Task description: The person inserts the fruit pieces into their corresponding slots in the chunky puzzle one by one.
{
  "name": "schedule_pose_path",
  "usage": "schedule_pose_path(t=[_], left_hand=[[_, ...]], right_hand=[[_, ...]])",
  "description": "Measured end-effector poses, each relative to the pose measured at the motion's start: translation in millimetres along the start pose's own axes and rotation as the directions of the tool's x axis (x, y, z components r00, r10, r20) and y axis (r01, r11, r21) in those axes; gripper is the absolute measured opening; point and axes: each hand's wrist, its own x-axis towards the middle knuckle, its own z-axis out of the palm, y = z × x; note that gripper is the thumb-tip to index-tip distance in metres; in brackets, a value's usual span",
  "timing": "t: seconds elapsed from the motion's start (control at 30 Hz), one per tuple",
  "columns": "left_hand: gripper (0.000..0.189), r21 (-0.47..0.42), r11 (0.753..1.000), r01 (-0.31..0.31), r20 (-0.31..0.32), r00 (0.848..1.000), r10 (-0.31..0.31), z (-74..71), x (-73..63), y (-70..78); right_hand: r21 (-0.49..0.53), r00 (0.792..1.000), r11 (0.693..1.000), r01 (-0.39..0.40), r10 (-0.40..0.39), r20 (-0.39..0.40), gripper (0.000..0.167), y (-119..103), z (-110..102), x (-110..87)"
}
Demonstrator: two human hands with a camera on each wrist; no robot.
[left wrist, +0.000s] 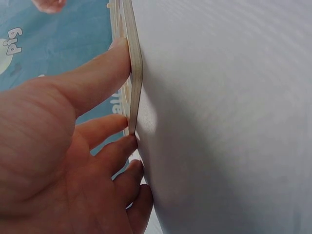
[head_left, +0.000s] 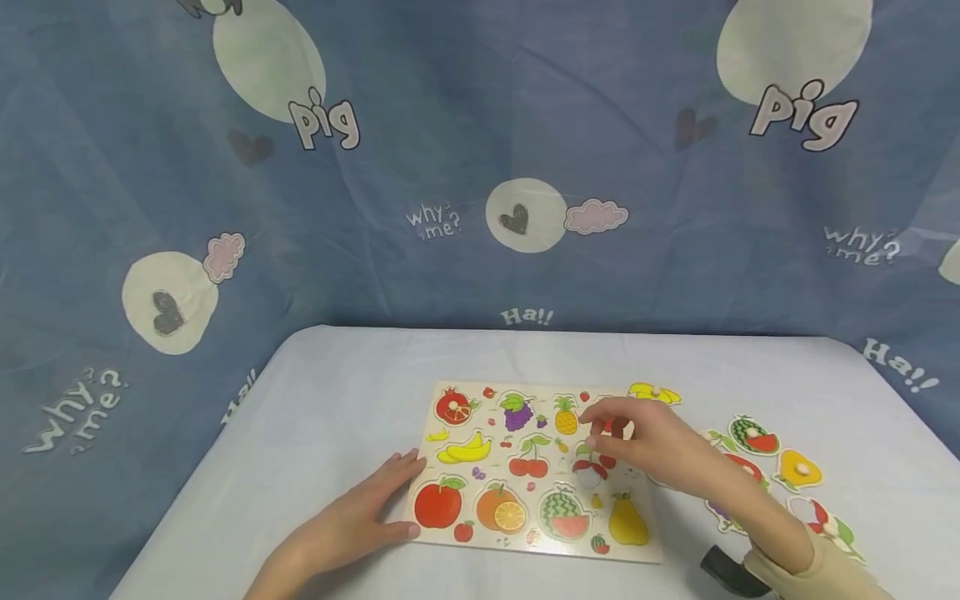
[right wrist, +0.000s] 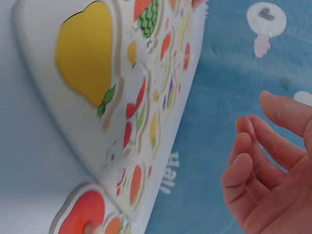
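Note:
A light wooden puzzle board (head_left: 517,536) printed with fruit lies on the white table. Pictures on it include an apple (head_left: 438,504), a banana bunch (head_left: 467,450), cherries (head_left: 529,460) and a yellow pear (head_left: 628,521). My left hand (head_left: 360,512) rests at the board's left edge, thumb and fingertips touching it in the left wrist view. Over the board's upper right part is my right hand (head_left: 652,437), its fingers loosely bent. In the right wrist view nothing shows between its thumb and fingers. The right hand hides some pictures beneath it.
Several loose fruit pieces lie to the right of the board, among them a watermelon piece (head_left: 754,436), a yellow piece (head_left: 798,470) and a red and white one (head_left: 823,523). A banana piece (head_left: 654,392) lies beyond the board's top right corner. Behind the table hangs a blue printed cloth (head_left: 450,275).

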Motion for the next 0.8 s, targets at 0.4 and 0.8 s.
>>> schedule_pose_path(t=[0.4,0.8], left_hand=[[0.084,0.049,0.999,0.0,-0.025,1.0,0.001,2.9,1.2,-1.0],[0.084,0.026,0.999,0.024,-0.027,0.999,-0.023,2.8,1.0,0.5]], right_hand=[[-0.051,1.0,0.999,-0.019,0.017,-0.026,0.021,18.1,-17.1,-21.8],[-0.059,0.998,0.997,-0.058,0.056,-0.023,0.024,41.5,-40.0,-50.0]])
